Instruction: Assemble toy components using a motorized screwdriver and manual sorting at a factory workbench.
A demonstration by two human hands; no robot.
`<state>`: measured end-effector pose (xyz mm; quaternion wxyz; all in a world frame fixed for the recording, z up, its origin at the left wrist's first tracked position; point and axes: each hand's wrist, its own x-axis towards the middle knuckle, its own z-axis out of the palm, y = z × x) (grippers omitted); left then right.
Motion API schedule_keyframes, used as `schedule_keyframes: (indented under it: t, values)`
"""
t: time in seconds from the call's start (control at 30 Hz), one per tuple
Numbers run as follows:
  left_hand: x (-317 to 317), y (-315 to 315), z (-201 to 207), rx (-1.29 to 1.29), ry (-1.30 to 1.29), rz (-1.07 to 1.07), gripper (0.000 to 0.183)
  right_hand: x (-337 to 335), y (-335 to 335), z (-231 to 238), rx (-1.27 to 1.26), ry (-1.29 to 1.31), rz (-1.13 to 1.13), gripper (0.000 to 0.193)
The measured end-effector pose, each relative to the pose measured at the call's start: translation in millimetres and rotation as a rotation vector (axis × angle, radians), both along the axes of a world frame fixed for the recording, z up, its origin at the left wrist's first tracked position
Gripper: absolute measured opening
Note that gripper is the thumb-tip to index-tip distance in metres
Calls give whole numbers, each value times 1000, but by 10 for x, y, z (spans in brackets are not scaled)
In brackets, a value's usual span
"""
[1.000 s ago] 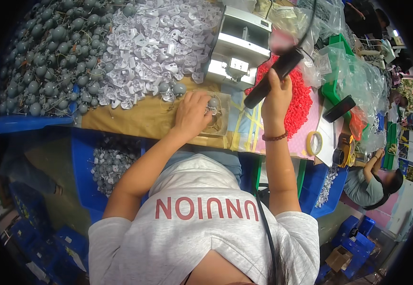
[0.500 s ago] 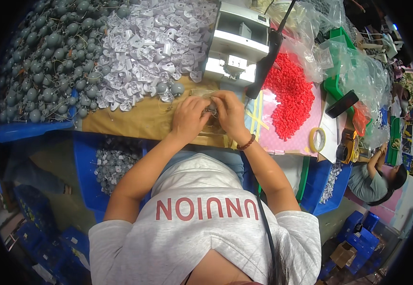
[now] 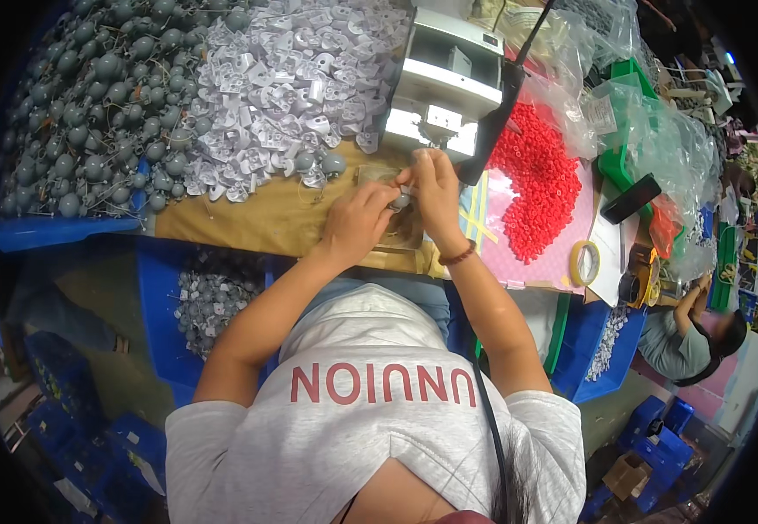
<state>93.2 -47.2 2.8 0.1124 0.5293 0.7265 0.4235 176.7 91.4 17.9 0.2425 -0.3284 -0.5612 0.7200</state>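
Close together over the work surface, my two hands meet around a small grey ball-shaped part point(image 3: 400, 202). My left hand point(image 3: 354, 223) is closed, its fingertips pinching this part. Just to the right, my right hand point(image 3: 436, 199) is closed too, thumb and forefinger pressed together above the part. Whatever those fingertips hold is too small to make out. Under the hands lies a shallow clear tray point(image 3: 408, 237). Beyond my right fingers stands a white-and-grey bench machine point(image 3: 445, 80). Two grey balls on white pieces point(image 3: 333, 163) lie left of the hands.
Grey balls with wires point(image 3: 82, 113) heap at the far left, beside a pile of white plastic pieces point(image 3: 265, 96). Red small parts point(image 3: 540, 179), a tape roll point(image 3: 583, 263) and a black box-shaped object point(image 3: 630, 199) lie right. A blue bin point(image 3: 159, 327) sits below; a co-worker point(image 3: 680, 341) is at right.
My right hand has moved forward, up toward the machine, and its fingers have straightened. My left hand has shifted slightly right, and the grey ball now shows between the hands.
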Motion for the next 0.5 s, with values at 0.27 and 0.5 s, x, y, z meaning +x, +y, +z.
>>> schedule_keyframes:
  t: [0.27,0.5]
  values:
    - [-772,-1302,929,-611,-167,-455,35,796,704,-45,710,-242,62,19]
    - [-1081,-1087,487,-405,392,151,33,1184,1247,-363,1399,-782,29,19]
